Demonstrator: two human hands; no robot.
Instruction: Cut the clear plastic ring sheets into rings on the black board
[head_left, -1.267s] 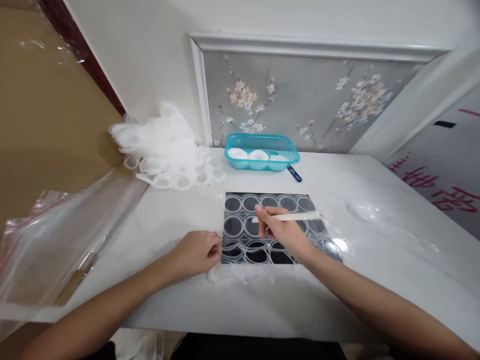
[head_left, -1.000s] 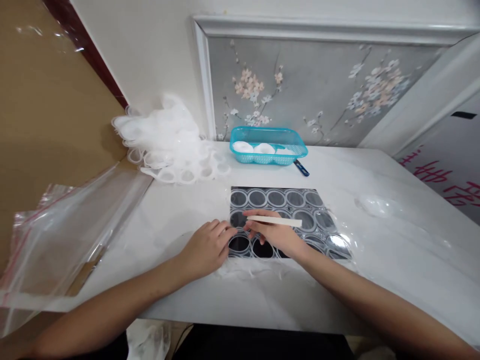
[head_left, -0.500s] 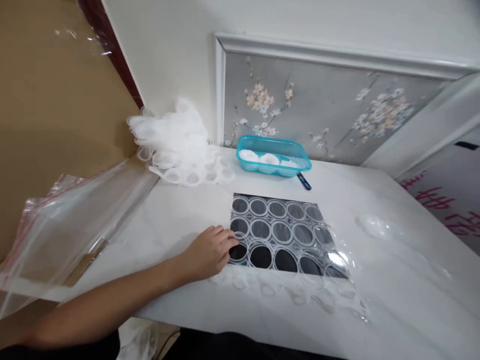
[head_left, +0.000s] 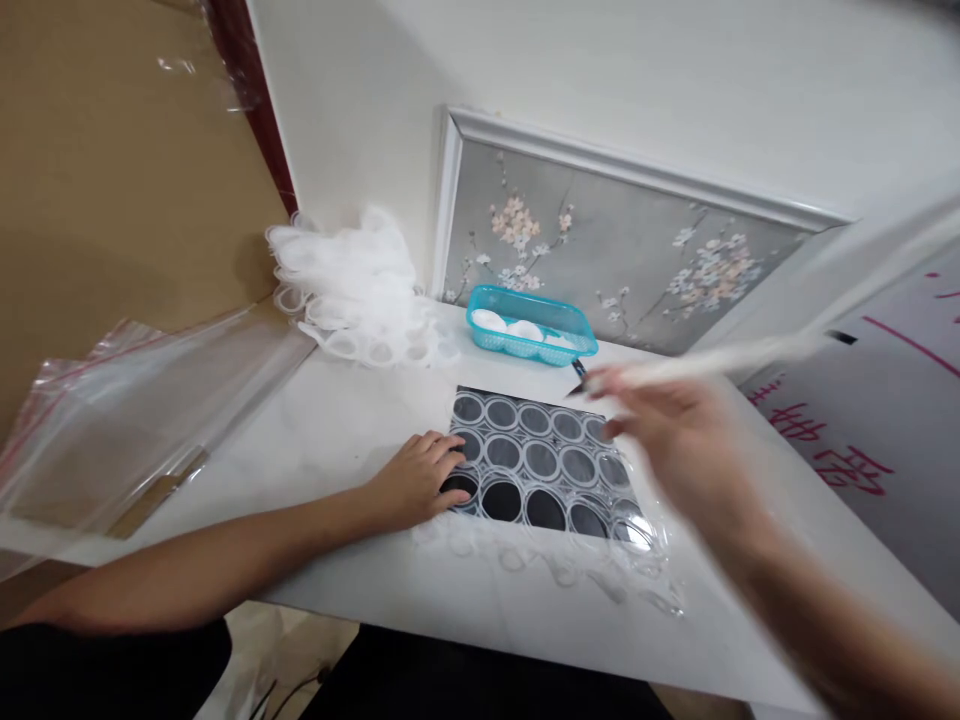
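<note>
Sheet [head_left: 551, 465] of clear rings, one, lies flat on a dark mat on the white table [head_left: 360, 420]. One teal basket [head_left: 531, 334] and one heap of used sheets [head_left: 352, 285] sit by the wall. Left hand [head_left: 416, 480] rests fingers spread on the sheet's left edge. Right hand [head_left: 686, 440], blurred, hovers above it, fingers pinched on a stick [head_left: 720, 362].

Both forearms are seen bare to the elbow; the left hand [head_left: 416, 487] and blurred right hand [head_left: 686, 450] are ungloved and without rings.
</note>
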